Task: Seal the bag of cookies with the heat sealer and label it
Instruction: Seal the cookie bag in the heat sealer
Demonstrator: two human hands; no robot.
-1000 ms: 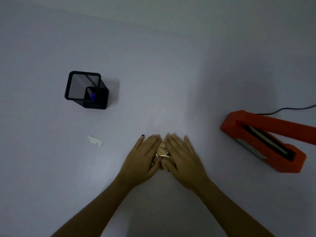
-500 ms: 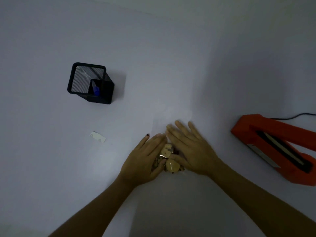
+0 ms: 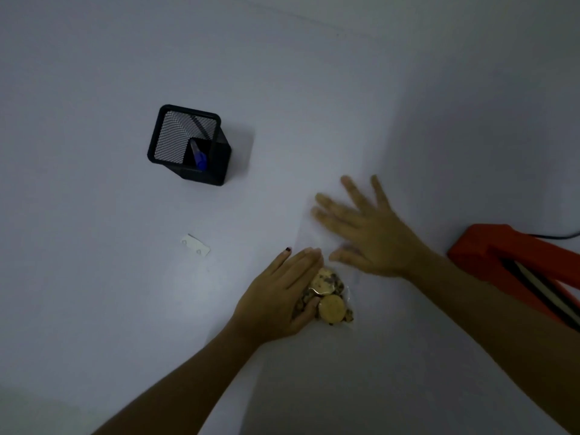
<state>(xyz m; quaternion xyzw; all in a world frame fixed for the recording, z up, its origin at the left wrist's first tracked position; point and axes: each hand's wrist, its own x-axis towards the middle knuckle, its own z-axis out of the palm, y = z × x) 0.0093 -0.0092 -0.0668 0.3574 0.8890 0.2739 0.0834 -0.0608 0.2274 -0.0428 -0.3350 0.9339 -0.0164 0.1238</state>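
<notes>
A dim, plain work desk, office-like rather than a kitchen: a bare white tabletop (image 3: 94, 277) runs to every edge. At ten o'clock stands a black mesh pen holder (image 3: 188, 146) with a blue pen (image 3: 199, 157) inside. At three o'clock sits an orange heat sealer (image 3: 514, 265), its black cord (image 3: 561, 236) trailing off. A small label (image 3: 195, 244) lies at nine.

A black mesh pen cup (image 3: 188, 146) stands on the white desk (image 3: 94, 277), a blue pen (image 3: 199, 157) inside.
</notes>
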